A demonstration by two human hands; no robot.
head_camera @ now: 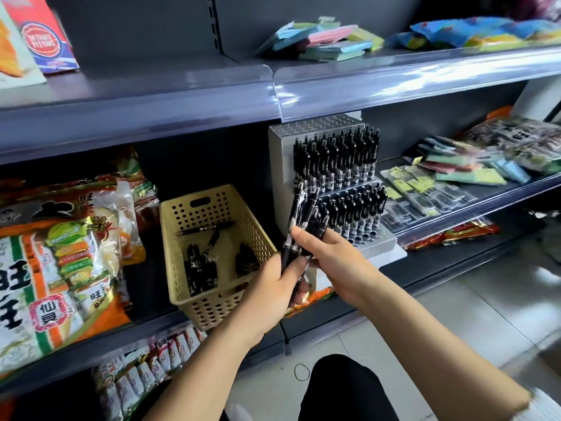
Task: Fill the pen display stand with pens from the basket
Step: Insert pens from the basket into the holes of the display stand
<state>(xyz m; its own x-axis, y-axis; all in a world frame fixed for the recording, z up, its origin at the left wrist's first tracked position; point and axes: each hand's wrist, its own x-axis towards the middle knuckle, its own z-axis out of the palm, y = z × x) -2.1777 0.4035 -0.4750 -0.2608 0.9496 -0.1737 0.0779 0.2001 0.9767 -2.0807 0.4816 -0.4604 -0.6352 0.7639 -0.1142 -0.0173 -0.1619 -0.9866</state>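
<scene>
A grey stepped pen display stand [280, 153] sits on the middle shelf, its two tiers packed with black pens and a few empty holes along its front edge [364, 238]. To its left stands a beige perforated basket [179, 238] with several black pens [200, 268] lying inside. In front of the stand's left side, my left hand [273, 287] grips a bundle of black pens [303, 217] from below. My right hand [331, 253] pinches pens in the same bundle near its middle.
Large snack bags [60, 253] fill the shelf left of the basket. Packets of stationery [455, 177] lie to the right of the stand. The shelf above [394, 77] overhangs the stand closely. A rubber band [301, 372] lies on the floor by my knee.
</scene>
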